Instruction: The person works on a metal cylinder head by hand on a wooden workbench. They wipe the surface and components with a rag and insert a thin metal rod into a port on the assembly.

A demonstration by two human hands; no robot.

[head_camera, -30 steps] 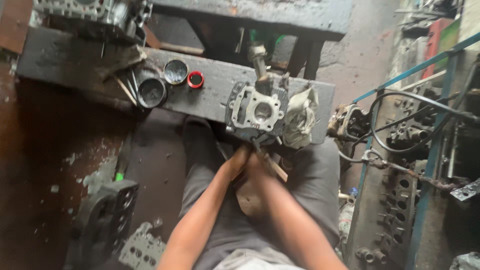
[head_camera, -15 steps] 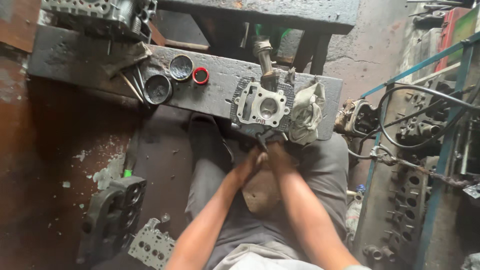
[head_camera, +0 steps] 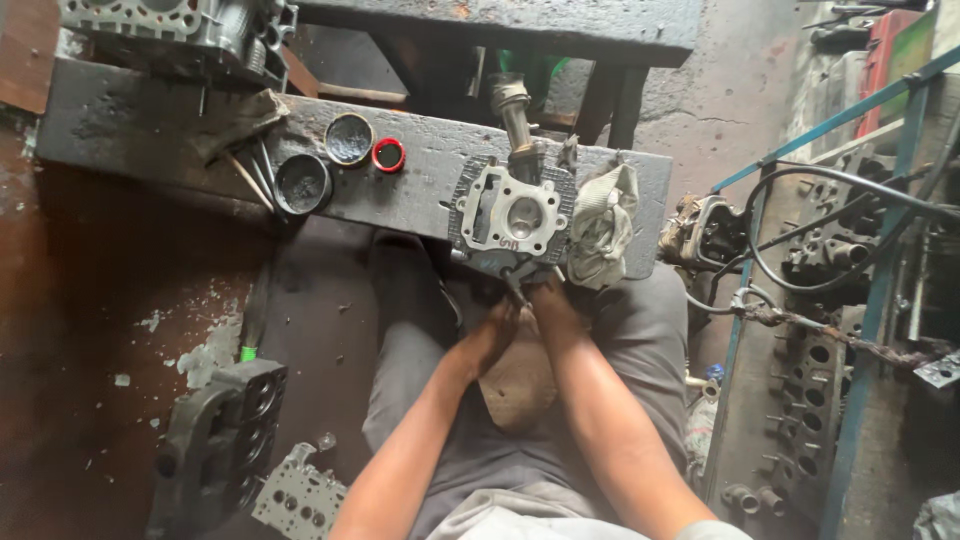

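cylinder head (head_camera: pixel 512 215) just above fingers (head_camera: pixel 508 312) — touching

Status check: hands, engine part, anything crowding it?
Left hand and right hand both at cylinder head near edge, grip unclear. Rag touching its right side.

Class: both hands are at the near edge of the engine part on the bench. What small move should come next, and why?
Probably steady the cylinder head with the left hand, since it overhangs the bench edge while the right hand works a small tool underneath it.
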